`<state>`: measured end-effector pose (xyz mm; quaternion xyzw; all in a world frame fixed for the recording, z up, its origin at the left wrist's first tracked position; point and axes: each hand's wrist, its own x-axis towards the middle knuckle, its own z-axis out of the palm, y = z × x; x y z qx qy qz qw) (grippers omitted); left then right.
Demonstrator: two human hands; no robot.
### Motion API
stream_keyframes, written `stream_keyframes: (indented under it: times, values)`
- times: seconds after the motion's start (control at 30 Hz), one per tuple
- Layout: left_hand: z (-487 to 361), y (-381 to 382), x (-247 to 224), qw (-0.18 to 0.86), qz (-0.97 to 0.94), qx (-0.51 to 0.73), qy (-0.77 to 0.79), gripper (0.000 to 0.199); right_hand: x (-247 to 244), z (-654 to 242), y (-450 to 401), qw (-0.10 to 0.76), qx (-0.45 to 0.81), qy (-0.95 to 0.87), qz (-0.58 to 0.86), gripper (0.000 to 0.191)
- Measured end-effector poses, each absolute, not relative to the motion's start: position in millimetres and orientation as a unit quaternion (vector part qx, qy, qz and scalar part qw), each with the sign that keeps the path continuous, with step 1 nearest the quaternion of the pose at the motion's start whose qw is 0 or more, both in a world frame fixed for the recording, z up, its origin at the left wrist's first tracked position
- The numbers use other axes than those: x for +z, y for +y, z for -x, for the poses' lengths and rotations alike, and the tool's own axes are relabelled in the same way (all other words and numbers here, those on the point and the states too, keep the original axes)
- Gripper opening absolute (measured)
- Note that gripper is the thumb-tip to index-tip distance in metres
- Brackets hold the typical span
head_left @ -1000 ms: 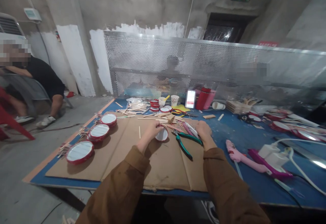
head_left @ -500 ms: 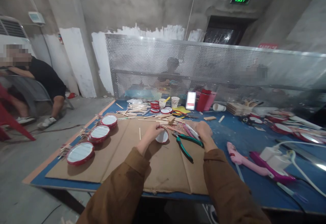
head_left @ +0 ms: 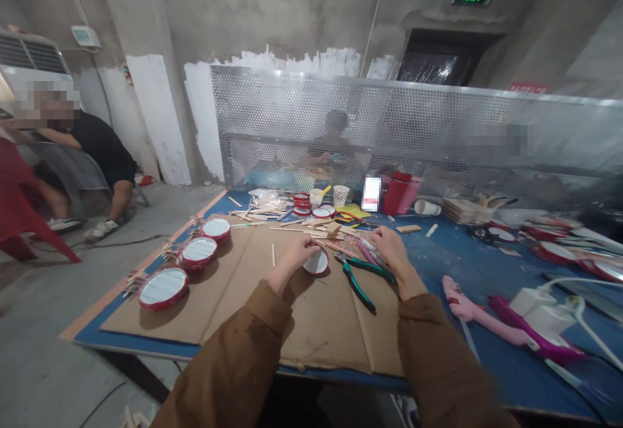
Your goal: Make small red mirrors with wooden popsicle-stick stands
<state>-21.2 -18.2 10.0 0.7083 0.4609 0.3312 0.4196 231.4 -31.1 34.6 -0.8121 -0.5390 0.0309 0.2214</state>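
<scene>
My left hand (head_left: 293,261) is closed on the rim of a small round drum-like piece (head_left: 316,262) with a pale face and red edge, low over the cardboard (head_left: 243,311). To its right, my right hand (head_left: 393,253) has its fingers drawn together beside pink and white pen-like tools (head_left: 367,251); what they hold, if anything, is hidden. Cutting pliers (head_left: 360,288) with green handles lie spread between the hands. A thin wooden stick (head_left: 273,255) rests left of my left hand. Several larger red-rimmed round pieces (head_left: 163,288) with sticks stand in a row at the left.
Loose wooden sticks (head_left: 311,224), paper cups (head_left: 341,194), a phone-like bright screen (head_left: 370,193) and a red bottle (head_left: 395,193) line the back. A pink glue gun (head_left: 467,308) and a power strip (head_left: 559,344) with cables occupy the right. Behind stands a perforated metal screen (head_left: 272,110).
My right hand has shifted slightly up and left, its fingers now reaching by the pen-like tools. My left hand keeps hold of the round piece. The whole view has swung a little left.
</scene>
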Motion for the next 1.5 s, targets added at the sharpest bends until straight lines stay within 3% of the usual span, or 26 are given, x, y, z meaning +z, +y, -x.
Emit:
stream_keyframes:
  times: [0.33,0.53,0.8,1.1,1.27,1.5]
  values:
    - [14,-8,-9,0.513,-0.654,0.419,0.365,0.021,36,-173,-38,0.37,0.193,-0.611,0.672,0.016]
    - [15,-9,-7,0.51,-0.658,0.407,0.377,0.019,29,-182,-30,0.383,0.146,-0.585,0.7,0.014]
    - [16,-11,-5,0.523,-0.661,0.38,0.38,0.02,18,-193,-23,0.386,0.179,-0.558,0.713,0.024]
    - [16,-11,-5,0.51,-0.675,0.36,0.392,0.021,27,-198,-25,0.312,0.11,-0.561,0.759,0.03]
    - [17,-10,-5,0.504,-0.681,0.359,0.392,0.021,36,-196,-32,0.237,0.045,-0.578,0.78,0.024]
    - [17,-9,-5,0.482,-0.69,0.357,0.406,0.02,47,-190,-47,0.149,0.057,-0.655,0.738,0.017]
